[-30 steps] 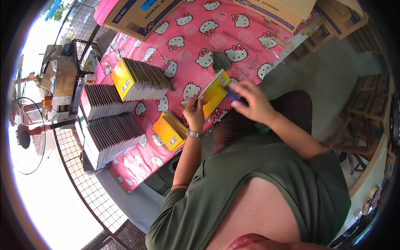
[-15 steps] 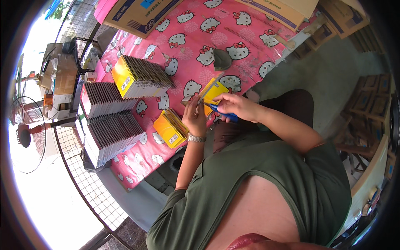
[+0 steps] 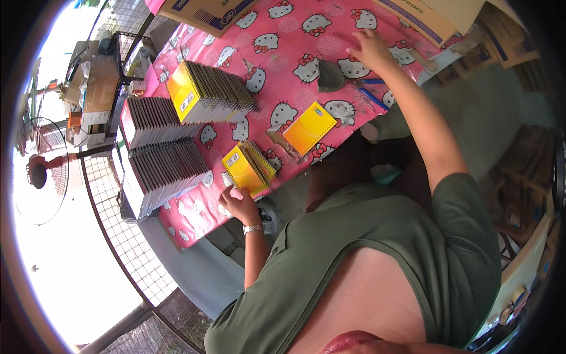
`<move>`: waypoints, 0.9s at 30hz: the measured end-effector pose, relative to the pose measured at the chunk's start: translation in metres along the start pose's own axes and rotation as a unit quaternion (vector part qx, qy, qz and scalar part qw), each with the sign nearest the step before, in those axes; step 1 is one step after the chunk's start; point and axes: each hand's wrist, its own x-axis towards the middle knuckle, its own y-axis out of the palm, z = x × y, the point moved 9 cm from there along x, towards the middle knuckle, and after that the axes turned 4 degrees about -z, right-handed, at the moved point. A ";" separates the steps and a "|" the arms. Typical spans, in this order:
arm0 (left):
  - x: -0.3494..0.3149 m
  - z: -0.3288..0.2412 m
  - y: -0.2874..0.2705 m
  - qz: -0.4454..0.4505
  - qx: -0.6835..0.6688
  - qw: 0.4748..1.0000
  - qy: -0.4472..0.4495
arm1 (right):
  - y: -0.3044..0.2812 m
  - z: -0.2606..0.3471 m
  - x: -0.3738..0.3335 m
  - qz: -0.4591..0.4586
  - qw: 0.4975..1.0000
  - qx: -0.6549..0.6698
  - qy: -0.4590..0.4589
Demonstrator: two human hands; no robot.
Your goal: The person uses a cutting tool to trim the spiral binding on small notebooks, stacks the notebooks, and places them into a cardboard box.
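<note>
Both hands are now empty: the yellow notebook (image 3: 309, 127) is lying released on the pink cloth (image 3: 277, 88). Right hand (image 3: 370, 49) is reaching away, fingers spread; left hand (image 3: 237, 202), fingers loosely curled, is touching the small yellow stack (image 3: 247, 169).

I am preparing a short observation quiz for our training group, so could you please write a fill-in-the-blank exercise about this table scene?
1. The left hand rests by a small stack of spiral notebooks whose covers are ____.
2. The right hand reaches across a tablecloth whose ground colour is ____.
3. The single notebook lies flat, apart from the stacks, touched by ____ hand.
4. The wristwatch is worn on the ____ wrist.

Missing words: yellow; pink; neither; left
</note>
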 end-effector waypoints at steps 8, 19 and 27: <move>-0.039 -0.218 0.145 0.301 -0.104 0.873 0.368 | -0.029 0.008 0.006 0.002 0.996 0.089 -0.018; -0.065 -0.266 0.121 0.298 0.012 0.798 0.524 | -0.079 0.023 -0.160 0.051 0.887 0.437 0.142; -0.060 -0.273 0.119 0.143 -0.028 0.867 0.477 | -0.037 0.132 -0.208 0.104 0.836 0.536 0.047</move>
